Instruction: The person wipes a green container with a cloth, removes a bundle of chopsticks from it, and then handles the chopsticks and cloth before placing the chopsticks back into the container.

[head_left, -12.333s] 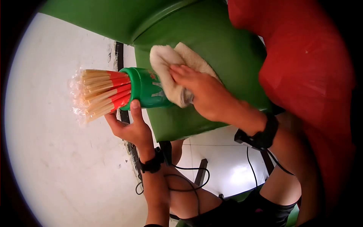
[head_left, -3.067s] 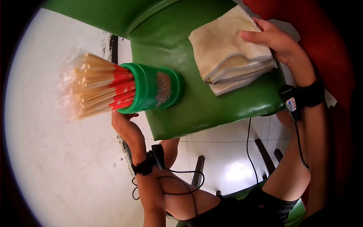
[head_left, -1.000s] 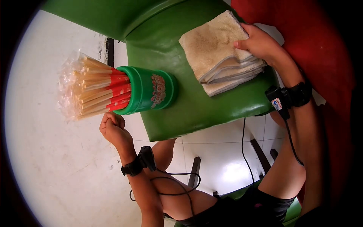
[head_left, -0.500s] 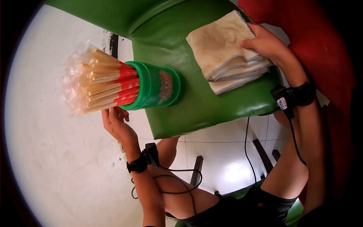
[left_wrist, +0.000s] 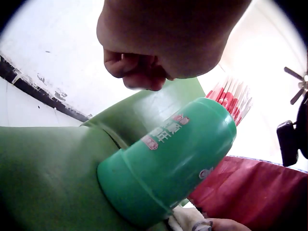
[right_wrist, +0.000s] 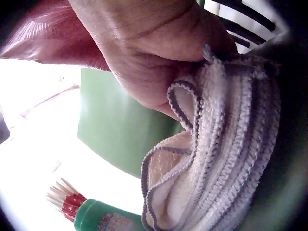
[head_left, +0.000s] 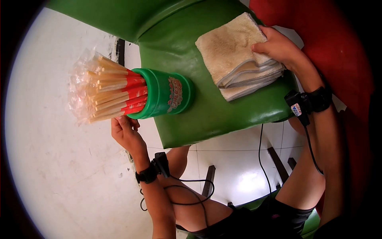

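A green container (head_left: pixel 161 93) stands on the green seat, holding many chopsticks with red wrappers (head_left: pixel 136 93) and clear plastic round their tips. Beside its rim is my left hand (head_left: pixel 129 137), fingers curled in and nothing visible in them; the left wrist view shows the hand (left_wrist: pixel 163 38) apart from the container (left_wrist: pixel 168 159). My right hand (head_left: pixel 280 46) grips the edge of a folded beige cloth stack (head_left: pixel 238 51), thumb on top. Stitched layers of the cloth (right_wrist: pixel 221 144) show under the right hand (right_wrist: pixel 144 48) in the right wrist view.
The seat (head_left: pixel 191 123) ends in front of the container, with a green backrest (head_left: pixel 99 16) behind. Red material (head_left: pixel 338 47) hangs at the right. Black cables (head_left: pixel 211 187) trail from the wrist cameras over the legs. A pale wall (head_left: pixel 59 159) lies at the left.
Since the earliest frame, the right hand and cloth have moved off the container to the right, and the left hand has released the container. Lately the left fingers have curled in and shifted slightly.
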The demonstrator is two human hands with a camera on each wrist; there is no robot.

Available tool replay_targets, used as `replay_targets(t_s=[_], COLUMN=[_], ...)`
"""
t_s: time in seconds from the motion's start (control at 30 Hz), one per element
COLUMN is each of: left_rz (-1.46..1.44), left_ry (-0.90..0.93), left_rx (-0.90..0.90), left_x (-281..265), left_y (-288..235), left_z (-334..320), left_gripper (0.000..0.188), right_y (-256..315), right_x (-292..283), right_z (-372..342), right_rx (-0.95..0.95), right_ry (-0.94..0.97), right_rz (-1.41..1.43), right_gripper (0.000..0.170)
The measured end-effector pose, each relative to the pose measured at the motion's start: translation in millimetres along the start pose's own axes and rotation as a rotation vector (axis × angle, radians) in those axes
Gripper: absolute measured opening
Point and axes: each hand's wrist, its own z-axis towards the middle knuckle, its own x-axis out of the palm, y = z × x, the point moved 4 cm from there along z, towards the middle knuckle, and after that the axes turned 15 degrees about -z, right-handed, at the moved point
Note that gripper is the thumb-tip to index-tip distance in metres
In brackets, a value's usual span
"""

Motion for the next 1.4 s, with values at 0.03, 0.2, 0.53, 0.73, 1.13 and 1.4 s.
replay_targets(t_s=[0.03, 0.2, 0.53, 0.73, 1.13, 1.4], left_rz=[0.008, 0.003, -0.052, -0.029, 0.001, 0.002], left_ry=[0.001, 0.002, -0.018, -0.004, -0.151, -0.012], left_rx=[0.001, 0.006, 0.018, 0.02, 0.004, -0.018], left_x=[0.1, 0.8, -1.3, -1.1, 1.2, -1.5], left_y=[-0.7, -1.7, 0.3, -0.8, -10.0, -0.7], left_z=[-0.5, -1.1, 0.8, 0.1, -1.4, -1.2], left_gripper=[0.031, 0.032, 0.027, 0.025, 0.047, 0.029], right_y=[-1.8, 3.9, 1.8, 2.6, -3.4, 8.5], right_x=[-0.1, -0.8, -0.8, -0.8, -2.0, -4.9], right_z=[-0.2, -3.9, -2.4, -2.8, 1.4, -5.8], right_rx=[-0.005, 0.002, 0.009, 0.024, 0.019, 0.094], right_ry=[-0.003, 0.004, -0.018, 0.003, 0.085, 0.336], right_rz=[0.003, 0.0, -0.02, 0.01, 0.279, 0.892], right_gripper=[0.045, 0.045, 0.045, 0.046, 0.049, 0.04])
